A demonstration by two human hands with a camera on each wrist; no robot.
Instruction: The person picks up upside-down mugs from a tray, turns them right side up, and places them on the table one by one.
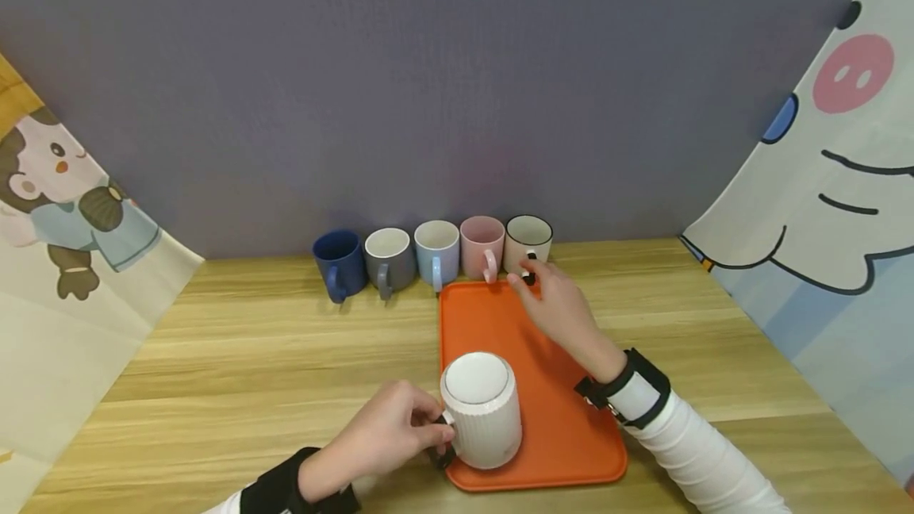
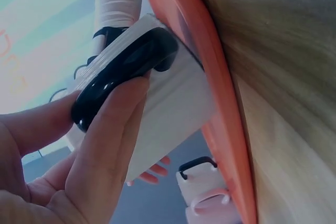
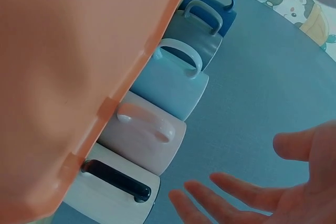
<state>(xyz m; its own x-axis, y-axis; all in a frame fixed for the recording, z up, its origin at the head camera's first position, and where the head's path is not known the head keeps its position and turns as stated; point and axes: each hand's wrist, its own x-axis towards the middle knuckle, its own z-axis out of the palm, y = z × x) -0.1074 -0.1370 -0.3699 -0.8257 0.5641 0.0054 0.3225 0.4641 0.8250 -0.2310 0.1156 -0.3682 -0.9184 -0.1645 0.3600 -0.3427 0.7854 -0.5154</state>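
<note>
A white ribbed mug (image 1: 487, 433) stands over the near left part of an orange tray (image 1: 480, 324), its flat closed end facing up. My left hand (image 1: 385, 431) pinches its black handle (image 2: 118, 77) between thumb and fingers. In the left wrist view, a dark rim shows on the mug's tray side. Above the tray's far end, my right hand (image 1: 564, 312) reaches toward a cream mug (image 1: 515, 255) with a black rim and black handle. The right wrist view shows that hand's fingers spread and apart from the mug, holding nothing.
Left of the cream mug, a row runs along the grey back wall (image 1: 428, 101): pink mug (image 1: 477, 248), light blue mug (image 1: 448, 258), grey mug (image 1: 401, 266), dark blue mug (image 1: 348, 268). Cartoon-printed sheets flank the wooden table (image 1: 271, 355).
</note>
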